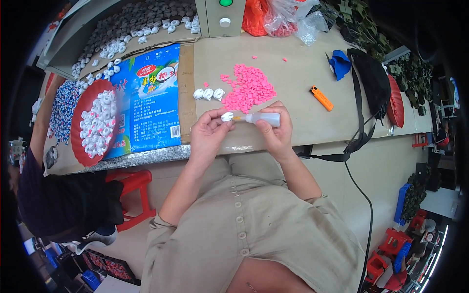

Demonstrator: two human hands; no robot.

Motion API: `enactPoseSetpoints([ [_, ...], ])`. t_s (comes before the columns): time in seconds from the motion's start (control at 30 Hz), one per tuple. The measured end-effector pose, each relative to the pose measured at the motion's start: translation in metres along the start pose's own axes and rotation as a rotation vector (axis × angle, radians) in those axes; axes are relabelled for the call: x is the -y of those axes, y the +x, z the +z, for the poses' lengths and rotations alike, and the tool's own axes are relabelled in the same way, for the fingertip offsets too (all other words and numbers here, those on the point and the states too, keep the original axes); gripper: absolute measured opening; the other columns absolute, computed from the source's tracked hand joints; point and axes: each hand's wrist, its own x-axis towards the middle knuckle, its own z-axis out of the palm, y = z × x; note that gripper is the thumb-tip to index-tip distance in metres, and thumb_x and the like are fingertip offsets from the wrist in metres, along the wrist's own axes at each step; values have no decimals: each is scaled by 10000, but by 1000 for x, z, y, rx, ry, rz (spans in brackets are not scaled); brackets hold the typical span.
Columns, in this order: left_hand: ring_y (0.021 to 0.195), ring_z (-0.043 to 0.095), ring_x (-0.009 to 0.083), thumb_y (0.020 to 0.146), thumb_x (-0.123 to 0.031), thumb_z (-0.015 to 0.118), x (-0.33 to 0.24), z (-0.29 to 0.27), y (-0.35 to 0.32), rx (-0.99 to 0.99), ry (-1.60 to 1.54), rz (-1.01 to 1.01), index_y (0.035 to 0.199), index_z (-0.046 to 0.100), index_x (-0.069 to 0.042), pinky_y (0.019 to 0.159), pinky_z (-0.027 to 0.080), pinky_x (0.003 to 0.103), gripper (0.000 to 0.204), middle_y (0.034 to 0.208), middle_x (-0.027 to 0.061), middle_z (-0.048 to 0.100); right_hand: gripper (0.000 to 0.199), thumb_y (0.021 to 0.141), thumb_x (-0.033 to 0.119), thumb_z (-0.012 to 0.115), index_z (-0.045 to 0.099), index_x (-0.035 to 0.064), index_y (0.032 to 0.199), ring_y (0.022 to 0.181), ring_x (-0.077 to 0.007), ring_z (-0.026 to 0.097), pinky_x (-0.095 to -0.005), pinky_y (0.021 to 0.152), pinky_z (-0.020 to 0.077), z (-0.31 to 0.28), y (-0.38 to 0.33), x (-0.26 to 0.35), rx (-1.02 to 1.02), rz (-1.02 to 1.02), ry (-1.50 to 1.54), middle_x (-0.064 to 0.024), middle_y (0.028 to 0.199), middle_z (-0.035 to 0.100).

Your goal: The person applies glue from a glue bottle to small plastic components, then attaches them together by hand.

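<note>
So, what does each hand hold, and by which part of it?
The left hand pinches a small white piece by its edge; the right hand holds a squeeze bottle by its body.

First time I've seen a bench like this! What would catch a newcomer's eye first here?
Probably the bright heap of pink bits on the table, just beyond the hands. Next, the hands themselves: the left hand holds a small white piece, and the right hand points a bottle at it. Off to the left, a red bowl full of white pieces stands out too.
</note>
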Motion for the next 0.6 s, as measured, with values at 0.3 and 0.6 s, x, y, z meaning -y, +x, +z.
enactPoseSetpoints([
  [0.3,786,561,114,763,49,540,-1,1,-1,1,1,1,1004,470,42,721,478,239,252,894,95,574,196,753,62,589,444,16,877,716,-139,452,-249,625,388,-2,0,-2,11,1,-20,-82,824,472],
  [0.6,787,560,116,765,43,540,-1,0,0,4,-4,-10,1009,467,48,722,480,243,254,905,103,571,212,758,76,592,445,14,898,714,-144,462,-254,619,397,-1,0,-2,14,-3,-24,-87,830,473],
])
